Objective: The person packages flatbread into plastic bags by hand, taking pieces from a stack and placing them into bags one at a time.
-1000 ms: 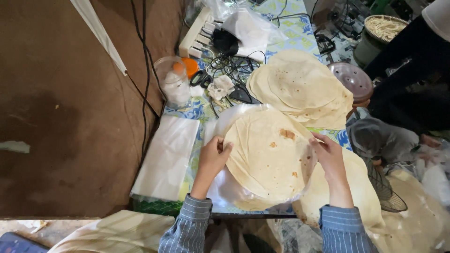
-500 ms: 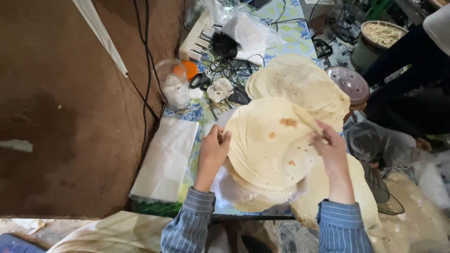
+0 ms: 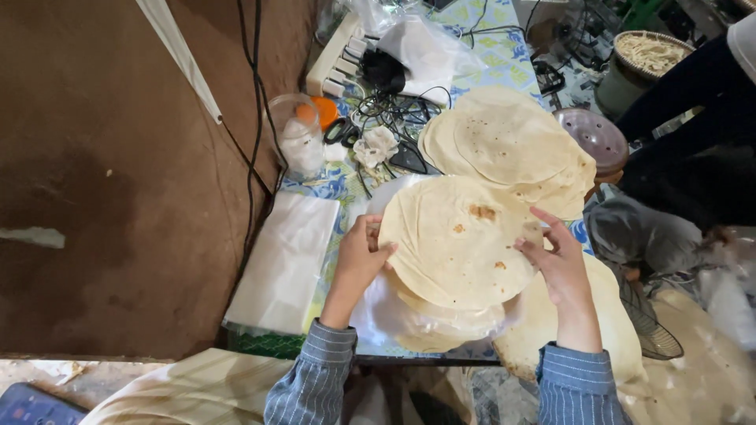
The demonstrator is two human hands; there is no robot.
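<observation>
At the near edge of the worktop (image 3: 409, 358), the person's two hands hold one small stack of flatbreads (image 3: 457, 240) between them: the left hand (image 3: 364, 256) grips its left rim, fingers curled over the top and thumb under, while the right hand (image 3: 555, 264) grasps the right rim with fingers spread along the edge. The stack is round, so it has no long axis; it lies directly between the hands, each equally close, and is tilted slightly, raised above a clear plastic bag (image 3: 425, 323) that holds more flatbreads underneath. How many sheets are in the held stack cannot be counted, though several edges show. To the left along the near edge lies one folded pile of white plastic bags (image 3: 287, 260). Past the held stack, toward the middle of the worktop, sits a second, larger pile of flatbreads (image 3: 508, 145). Farther on are one clear jar (image 3: 299, 138), a tangle of black cables (image 3: 390, 110) and, at the far edge, a white power strip (image 3: 339, 55).
</observation>
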